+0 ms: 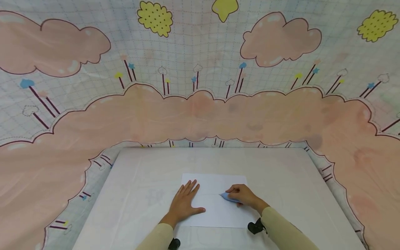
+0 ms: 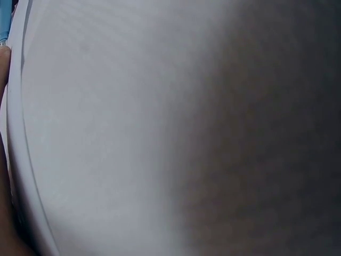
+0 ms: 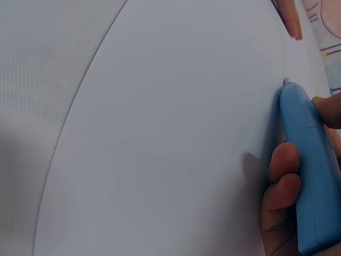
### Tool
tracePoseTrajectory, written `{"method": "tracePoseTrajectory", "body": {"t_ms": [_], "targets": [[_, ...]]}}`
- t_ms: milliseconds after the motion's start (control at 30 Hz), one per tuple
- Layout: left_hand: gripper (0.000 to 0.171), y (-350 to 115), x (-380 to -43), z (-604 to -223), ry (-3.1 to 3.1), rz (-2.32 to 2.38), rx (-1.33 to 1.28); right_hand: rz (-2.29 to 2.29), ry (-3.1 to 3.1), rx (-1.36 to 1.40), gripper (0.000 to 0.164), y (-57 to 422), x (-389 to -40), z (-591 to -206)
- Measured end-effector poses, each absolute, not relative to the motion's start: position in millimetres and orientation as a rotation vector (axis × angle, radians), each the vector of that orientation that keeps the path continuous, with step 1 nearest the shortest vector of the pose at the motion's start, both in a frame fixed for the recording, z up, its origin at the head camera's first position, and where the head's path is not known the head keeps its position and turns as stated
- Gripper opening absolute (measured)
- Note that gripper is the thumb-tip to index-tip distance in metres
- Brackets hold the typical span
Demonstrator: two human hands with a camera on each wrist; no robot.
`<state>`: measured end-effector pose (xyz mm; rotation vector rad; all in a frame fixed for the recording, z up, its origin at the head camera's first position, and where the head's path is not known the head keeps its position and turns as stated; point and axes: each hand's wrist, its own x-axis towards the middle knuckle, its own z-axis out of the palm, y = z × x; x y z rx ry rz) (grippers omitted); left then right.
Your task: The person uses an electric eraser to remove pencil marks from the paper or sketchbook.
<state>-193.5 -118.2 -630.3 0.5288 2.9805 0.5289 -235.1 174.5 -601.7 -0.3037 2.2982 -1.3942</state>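
Note:
A white sheet of paper (image 1: 218, 217) lies flat on the table. My left hand (image 1: 185, 201) rests on its left part with fingers spread and thumb pointing right. On the right side, my right hand (image 1: 245, 195) grips a blue utility knife (image 1: 229, 198), fingers curled round its rounded body. The knife's small metal tip meets the paper in the right wrist view, where the thumb lies along the blue body (image 3: 309, 154). A faint line crosses the sheet to the left of the tip. The left wrist view catches only a bit of the thumb (image 2: 3, 61) and the knife (image 2: 5, 21).
The pale table (image 1: 140, 180) extends around the sheet on all sides. Behind and beside it hangs a cloth (image 1: 200, 118) printed with clouds. Black wrist straps (image 1: 256, 226) sit at both sleeve cuffs.

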Motion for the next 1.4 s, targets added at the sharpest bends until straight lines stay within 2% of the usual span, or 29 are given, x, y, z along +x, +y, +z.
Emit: {"method": "tracePoseTrajectory", "body": {"t_ms": [500,1400], "targets": [[0.105,-118.3,-193.6,-629.6,3.003,0.540,0.543,-1.401,2.273,-0.335,0.020,164.7,-236.3,-600.2],[0.105,-119.6,-194.4,-628.5,2.996,0.513,0.547,-1.398,2.300,-0.287,0.020,178.1,-234.6,-598.1]]}}
